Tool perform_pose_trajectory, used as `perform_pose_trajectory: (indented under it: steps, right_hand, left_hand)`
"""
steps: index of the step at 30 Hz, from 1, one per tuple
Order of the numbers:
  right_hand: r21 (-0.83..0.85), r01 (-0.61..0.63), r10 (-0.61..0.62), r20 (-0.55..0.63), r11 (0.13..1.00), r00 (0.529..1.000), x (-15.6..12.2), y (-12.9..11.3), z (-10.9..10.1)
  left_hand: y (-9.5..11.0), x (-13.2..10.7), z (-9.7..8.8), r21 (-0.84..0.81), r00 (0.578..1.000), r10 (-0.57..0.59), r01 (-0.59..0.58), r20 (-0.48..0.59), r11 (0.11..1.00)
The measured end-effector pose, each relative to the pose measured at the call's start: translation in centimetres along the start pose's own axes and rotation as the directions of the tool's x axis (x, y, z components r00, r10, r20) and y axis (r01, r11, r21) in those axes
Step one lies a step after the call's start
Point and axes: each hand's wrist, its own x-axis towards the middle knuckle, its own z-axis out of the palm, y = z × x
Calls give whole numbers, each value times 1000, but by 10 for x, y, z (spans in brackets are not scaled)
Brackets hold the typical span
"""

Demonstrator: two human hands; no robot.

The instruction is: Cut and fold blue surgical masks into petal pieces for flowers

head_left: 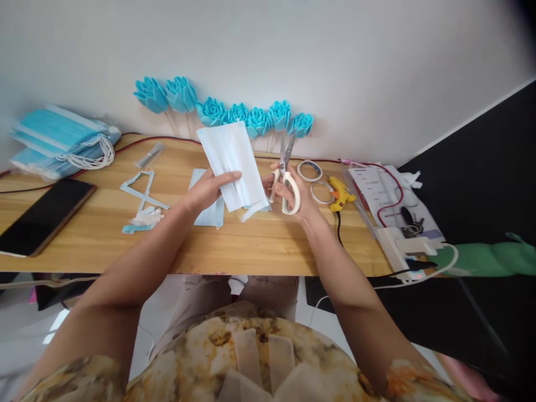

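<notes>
My left hand (208,188) pinches a pale blue face mask (234,162) along its left side, thumb on top. A thin strip (254,210) hangs at the mask's lower right corner. In my right hand (299,190) is a pair of scissors (288,187) with white handles, its blades pointing away toward the wall. The blades stand to the right of the mask, apart from it. Beneath the left hand, another light blue mask piece (209,215) lies flat on the table (251,245).
Blue flowers (211,111) on sticks lean against the wall. Stacked masks (62,137) and a phone (46,215) lie left, near cut strips (144,192). To the right are tape rolls (310,171), a yellow glue gun (341,194), papers (385,190) and a power strip (396,251).
</notes>
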Motion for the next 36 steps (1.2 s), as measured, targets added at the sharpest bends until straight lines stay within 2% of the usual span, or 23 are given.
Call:
perform_pose_trajectory:
  steps: [3,7,9,12,15,17,24,29,32,36]
  right_hand:
    - [-60,-32,34,38,998,999,-2,6,9]
    - [-90,-2,6,48,996,999,-1,16,13]
    - [-83,18,-19,-6,996,1000,0,18,12]
    - [-88,66,-75,-113,994,991,2,17,10]
    - [-121,88,-107,-164,989,981,3,15,9]
    - [-121,98,-119,-172,988,978,4,14,9]
    - [-90,111,-130,-240,990,962,5,11,4]
    - [-138,116,-149,-256,984,955,7,10,2]
    - [-98,98,-120,-255,990,959,7,11,2]
    - [1,93,-90,-239,996,967,7,11,1]
  left_hand:
    - [-4,-5,2,94,993,-3,-9,119,996]
    - [-7,-3,2,121,999,32,-36,39,992]
    - [-7,0,1,105,999,45,-47,21,993]
    - [-6,4,1,96,992,93,-102,88,990]
    - [-7,6,1,95,987,103,-115,125,989]
    - [-8,7,0,100,989,101,-112,110,989]
    - [-6,10,-4,150,975,223,-218,-13,964]
    - [-1,9,-2,130,959,266,-252,-100,959]
    - [0,8,-2,109,962,254,-243,-103,964]
    - [-1,8,-1,110,976,209,-202,-56,973]
